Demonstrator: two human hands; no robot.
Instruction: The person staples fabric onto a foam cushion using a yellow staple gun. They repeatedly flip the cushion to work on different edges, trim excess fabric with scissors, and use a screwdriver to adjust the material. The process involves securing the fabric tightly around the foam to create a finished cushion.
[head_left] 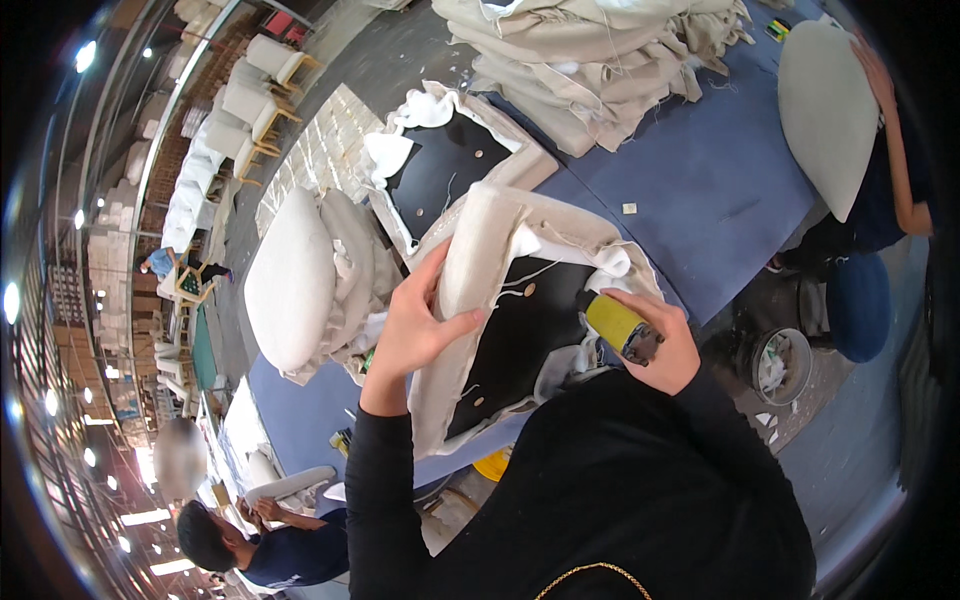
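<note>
In front of me an upholstered chair seat (pixel 468 262) lies tilted with its underside up. Beige fabric and white padding wrap over the edge of its black bottom panel (pixel 530 325). My left hand (pixel 415 325) grips the padded left rim, thumb on the near side and fingers behind it. A yellow-green staple gun (pixel 615 320) is held in my right hand (pixel 660 350), its nose over the right edge of the black panel, by the folded white padding. Whether the nose touches the padding I cannot tell.
Another upturned seat (pixel 455 165) lies just behind. Left of it are stacked cushions (pixel 295 280); a fabric pile (pixel 600 70) covers the far table (pixel 690 200). At right, a person holds a beige cushion (pixel 825 115), near a scrap bucket (pixel 780 365). Another person (pixel 275 545) works at lower left.
</note>
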